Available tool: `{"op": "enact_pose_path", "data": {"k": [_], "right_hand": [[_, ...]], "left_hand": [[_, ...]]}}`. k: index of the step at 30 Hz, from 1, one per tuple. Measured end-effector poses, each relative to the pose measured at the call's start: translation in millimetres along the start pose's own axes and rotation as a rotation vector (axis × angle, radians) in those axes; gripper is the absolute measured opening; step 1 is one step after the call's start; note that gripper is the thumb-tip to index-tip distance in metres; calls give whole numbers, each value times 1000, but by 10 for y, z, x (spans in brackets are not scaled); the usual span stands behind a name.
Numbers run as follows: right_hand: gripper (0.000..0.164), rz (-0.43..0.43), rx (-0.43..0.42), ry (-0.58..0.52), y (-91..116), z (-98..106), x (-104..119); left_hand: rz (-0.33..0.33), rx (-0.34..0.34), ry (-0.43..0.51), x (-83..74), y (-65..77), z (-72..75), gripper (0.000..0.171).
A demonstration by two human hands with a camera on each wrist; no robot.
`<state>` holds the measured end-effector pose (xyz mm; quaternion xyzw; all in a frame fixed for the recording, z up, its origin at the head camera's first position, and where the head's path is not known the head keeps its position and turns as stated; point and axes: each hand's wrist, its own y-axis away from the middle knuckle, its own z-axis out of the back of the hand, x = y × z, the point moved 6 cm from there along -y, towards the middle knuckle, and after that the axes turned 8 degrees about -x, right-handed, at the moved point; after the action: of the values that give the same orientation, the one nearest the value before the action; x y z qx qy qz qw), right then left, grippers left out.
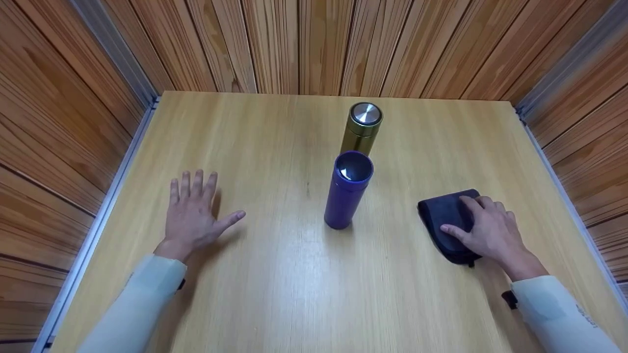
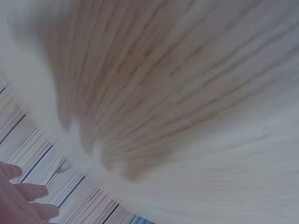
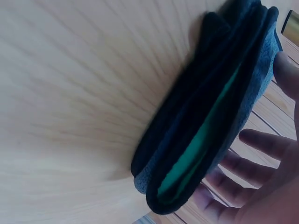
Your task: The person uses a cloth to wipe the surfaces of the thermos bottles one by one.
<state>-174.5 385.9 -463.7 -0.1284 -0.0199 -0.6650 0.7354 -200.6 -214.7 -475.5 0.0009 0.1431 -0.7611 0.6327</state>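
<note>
"Head view: where's my dark cloth [image 1: 438,214]?"

"Right side of the table [image 1: 274,274], under my right hand [image 1: 490,233], thumb and fingers spread. I judge it touching; lifting calls for curling them. The left hand [image 1: 194,220] is splayed, room before the purple flask [image 1: 342,203]."

"Left wrist?"

"Fingertips cornered, table beside."

"Right wrist?"

"Fingers apart along the cloth, room leftward."

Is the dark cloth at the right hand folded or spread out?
Folded. In the right wrist view, the dark cloth lies in several stacked layers, with a green inner surface showing between them.
</note>
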Motion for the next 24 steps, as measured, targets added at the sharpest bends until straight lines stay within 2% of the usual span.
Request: {"op": "enact_pose_path", "data": {"k": [6,12,24], "right_hand": [[93,23,42,65,14,-73,27],[77,70,49,100,23,-118,121],[37,172,-62,34,42,-104,219]], "left_hand": [[-16,-13,5,-41,-11,-11,112],[-28,-20,2,-58,-26,-23,112],[-45,-3,1,-165,-62,-59,113]]}}
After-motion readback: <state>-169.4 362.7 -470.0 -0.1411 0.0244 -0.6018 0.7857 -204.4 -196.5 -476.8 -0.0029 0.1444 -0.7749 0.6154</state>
